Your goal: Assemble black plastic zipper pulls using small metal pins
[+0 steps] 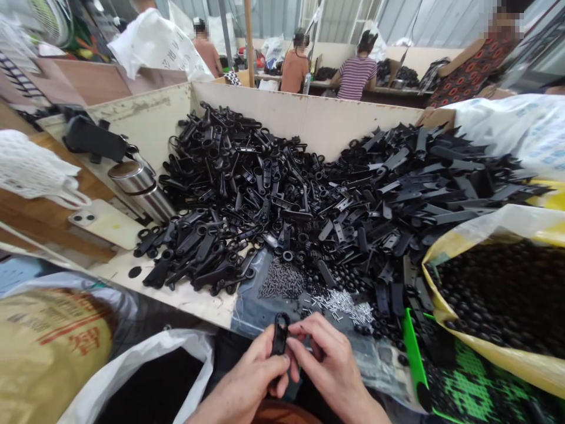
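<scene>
My left hand (252, 370) is closed round a black plastic part with a ring-shaped end (279, 340), held upright at the table's front edge. Close against its right side is my right hand (330, 358), thumb and fingertips pinched together; what they hold, if anything, is too small to make out. Just beyond my hands lie a heap of small dark screws (281, 279) and a scatter of short silver pins (345, 306). Black rings (288, 256) are strewn behind them.
Black ring-ended parts (207, 253) and flat black pieces (441, 171) are heaped behind. A steel flask (143, 188) and a phone (106, 224) sit left. Right are a yellow sack of black beads (507, 288) and a green basket (415, 353). Other people work beyond the back board.
</scene>
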`<act>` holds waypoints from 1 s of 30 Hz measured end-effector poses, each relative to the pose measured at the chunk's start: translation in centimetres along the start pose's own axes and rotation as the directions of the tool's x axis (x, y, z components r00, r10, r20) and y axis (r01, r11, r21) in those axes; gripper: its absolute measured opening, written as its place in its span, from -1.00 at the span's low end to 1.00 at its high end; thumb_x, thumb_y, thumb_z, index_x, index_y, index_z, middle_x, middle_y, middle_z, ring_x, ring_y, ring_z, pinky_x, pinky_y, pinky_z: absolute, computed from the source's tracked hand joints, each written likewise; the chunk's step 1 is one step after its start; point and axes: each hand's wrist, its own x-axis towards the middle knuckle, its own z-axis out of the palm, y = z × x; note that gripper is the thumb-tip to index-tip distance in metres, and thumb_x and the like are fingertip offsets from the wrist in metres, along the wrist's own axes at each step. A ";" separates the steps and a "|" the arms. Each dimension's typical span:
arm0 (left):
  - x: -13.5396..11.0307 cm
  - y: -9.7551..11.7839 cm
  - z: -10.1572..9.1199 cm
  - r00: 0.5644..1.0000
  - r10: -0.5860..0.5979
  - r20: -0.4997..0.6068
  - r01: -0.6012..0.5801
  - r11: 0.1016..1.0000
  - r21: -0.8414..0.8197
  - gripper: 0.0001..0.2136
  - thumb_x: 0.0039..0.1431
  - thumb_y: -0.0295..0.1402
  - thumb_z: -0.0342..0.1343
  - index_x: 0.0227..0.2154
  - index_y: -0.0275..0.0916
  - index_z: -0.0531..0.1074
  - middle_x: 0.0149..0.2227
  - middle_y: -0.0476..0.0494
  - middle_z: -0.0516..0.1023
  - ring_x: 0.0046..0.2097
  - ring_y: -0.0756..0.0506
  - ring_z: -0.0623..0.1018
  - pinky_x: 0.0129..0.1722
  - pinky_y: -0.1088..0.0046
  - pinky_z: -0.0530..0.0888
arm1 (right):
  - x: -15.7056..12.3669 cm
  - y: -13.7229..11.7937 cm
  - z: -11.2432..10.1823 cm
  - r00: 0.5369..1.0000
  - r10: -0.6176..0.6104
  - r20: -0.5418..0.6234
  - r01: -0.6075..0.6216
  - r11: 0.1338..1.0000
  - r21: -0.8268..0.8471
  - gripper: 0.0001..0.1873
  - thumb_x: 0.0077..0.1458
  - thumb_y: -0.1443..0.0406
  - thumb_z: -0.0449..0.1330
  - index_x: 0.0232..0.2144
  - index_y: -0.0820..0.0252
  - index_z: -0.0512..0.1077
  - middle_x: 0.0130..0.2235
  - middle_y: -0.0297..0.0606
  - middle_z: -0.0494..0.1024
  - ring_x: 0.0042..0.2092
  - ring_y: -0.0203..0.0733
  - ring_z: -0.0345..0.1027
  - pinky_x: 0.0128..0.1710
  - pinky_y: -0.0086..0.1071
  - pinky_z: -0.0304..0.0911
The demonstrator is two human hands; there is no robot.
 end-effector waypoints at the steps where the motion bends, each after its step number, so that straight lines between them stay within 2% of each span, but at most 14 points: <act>1: -0.1 -0.1 -0.1 1.000 0.000 -0.005 0.000 1.000 0.014 -0.61 -0.04 -0.34 0.23 -0.08 -0.29 0.46 -0.46 0.03 0.42 -0.48 0.06 0.24 -0.41 0.48 0.16 | 0.2 -0.1 0.1 1.000 -0.016 0.000 0.016 1.000 -0.008 -0.88 0.28 0.31 0.20 -0.19 0.14 0.56 -0.33 -0.26 0.53 -0.45 -0.26 0.31 -0.51 -0.42 0.19; 3: -0.1 -0.3 -0.2 0.999 -0.004 -0.035 0.005 0.999 0.040 -0.50 -0.03 -0.33 0.23 0.04 -0.29 0.41 -0.45 0.03 0.43 -0.48 0.05 0.26 -0.40 0.48 0.19 | 0.5 -0.3 0.1 1.000 -0.020 0.003 0.020 1.000 -0.012 -0.89 0.27 0.33 0.21 -0.20 0.14 0.56 -0.33 -0.27 0.53 -0.47 -0.28 0.30 -0.51 -0.42 0.19; 6: 0.0 -0.3 -0.4 0.996 -0.002 -0.090 0.012 0.993 0.115 -0.42 0.00 -0.33 0.24 0.14 -0.28 0.36 -0.45 0.05 0.43 -0.48 0.03 0.30 -0.39 0.48 0.23 | 0.7 -0.3 0.3 0.999 0.050 -0.001 -0.050 0.999 0.011 -0.90 0.24 0.33 0.23 -0.23 0.12 0.56 -0.35 -0.31 0.50 -0.49 -0.29 0.27 -0.52 -0.43 0.17; 10: 0.3 -0.2 -0.4 0.995 0.051 -0.084 -0.026 0.960 0.279 -0.55 0.07 -0.36 0.16 0.07 -0.28 0.43 -0.45 0.05 0.42 -0.47 0.01 0.31 -0.40 0.48 0.27 | 0.4 -0.3 0.8 0.989 0.147 -0.019 -0.146 0.988 0.046 -0.91 0.23 0.31 0.23 -0.30 0.10 0.56 -0.40 -0.35 0.45 -0.50 -0.29 0.26 -0.52 -0.43 0.16; 14: 0.9 -0.8 -0.8 0.987 0.112 -0.116 -0.058 0.918 0.393 -0.65 0.12 -0.37 0.14 0.00 -0.25 0.48 -0.43 0.02 0.44 -0.45 -0.01 0.35 -0.40 0.48 0.31 | 0.0 -0.3 1.3 0.987 0.151 -0.050 -0.149 0.988 0.046 -0.87 0.26 0.28 0.22 -0.34 0.11 0.55 -0.43 -0.36 0.44 -0.49 -0.27 0.29 -0.49 -0.42 0.19; 18: 1.1 -0.8 -1.1 0.974 0.208 -0.084 -0.135 0.841 0.523 -0.78 0.12 -0.40 0.09 -0.17 -0.19 0.51 -0.36 -0.03 0.51 -0.26 -0.10 0.47 -0.20 0.44 0.37 | -0.3 -0.5 1.5 0.987 0.147 -0.065 -0.145 0.989 0.037 -0.80 0.30 0.24 0.21 -0.38 0.13 0.54 -0.44 -0.34 0.47 -0.49 -0.26 0.32 -0.48 -0.43 0.21; 22: 0.9 0.0 -1.0 0.984 0.180 -0.004 -0.136 0.758 0.638 -0.79 0.18 -0.43 -0.03 -0.17 -0.17 0.44 -0.34 -0.02 0.53 -0.21 -0.11 0.49 -0.12 0.42 0.37 | -0.5 -1.0 1.6 0.993 0.093 -0.076 -0.093 0.996 -0.005 -0.72 0.37 0.24 0.14 -0.37 0.14 0.54 -0.39 -0.31 0.54 -0.44 -0.26 0.40 -0.42 -0.45 0.26; 25: 0.8 0.1 -1.2 0.985 0.168 -0.036 -0.095 0.703 0.705 -0.77 0.29 -0.32 -0.07 -0.07 -0.18 0.39 -0.35 -0.04 0.51 -0.19 -0.15 0.48 -0.10 0.36 0.35 | -0.7 -1.1 1.5 0.999 0.027 -0.042 -0.030 0.997 -0.077 -0.75 0.41 0.26 0.09 -0.24 0.12 0.56 -0.37 -0.31 0.56 -0.40 -0.26 0.47 -0.37 -0.47 0.30; 28: 0.9 -0.3 -2.0 0.973 0.223 -0.057 -0.109 0.665 0.739 -0.72 0.36 -0.23 -0.11 0.04 -0.16 0.31 -0.42 0.00 0.46 -0.25 -0.16 0.47 -0.13 0.34 0.35 | -0.7 -0.9 1.4 0.998 -0.045 0.036 0.051 0.980 -0.190 -0.72 0.44 0.28 0.02 -0.04 0.12 0.53 -0.36 -0.30 0.56 -0.39 -0.26 0.49 -0.38 -0.49 0.32; 30: 1.2 -0.6 -2.6 0.960 0.276 -0.052 -0.149 0.658 0.738 -0.77 0.36 -0.22 -0.08 -0.03 -0.14 0.31 -0.47 0.03 0.43 -0.32 -0.14 0.46 -0.20 0.38 0.35 | -0.7 -0.7 1.3 0.993 -0.092 0.072 0.108 0.953 -0.282 -0.67 0.45 0.28 -0.03 0.00 0.13 0.52 -0.36 -0.29 0.55 -0.40 -0.26 0.50 -0.41 -0.49 0.32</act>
